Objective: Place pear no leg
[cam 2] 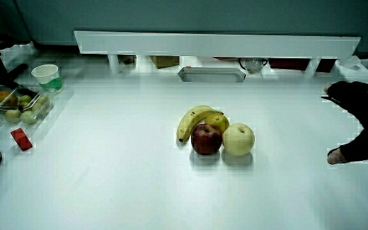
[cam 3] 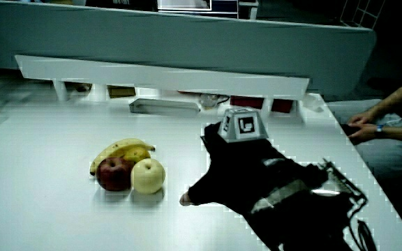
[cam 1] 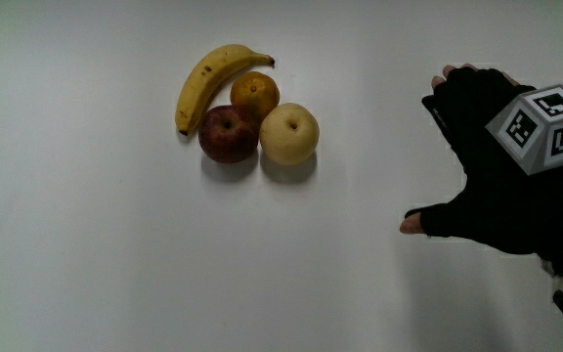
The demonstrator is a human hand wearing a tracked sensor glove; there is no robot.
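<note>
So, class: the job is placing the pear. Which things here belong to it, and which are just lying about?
Job:
- pear, touching the apple
- hand, open, empty, beside the fruit

Lying about:
- apple
- orange
- banana
- cup and clear fruit box at the table's edge

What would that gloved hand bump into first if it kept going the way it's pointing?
Probably the pear: the open hand points toward the fruit cluster, and the pear lies nearest it. The hand's height above the table is unclear.
</note>
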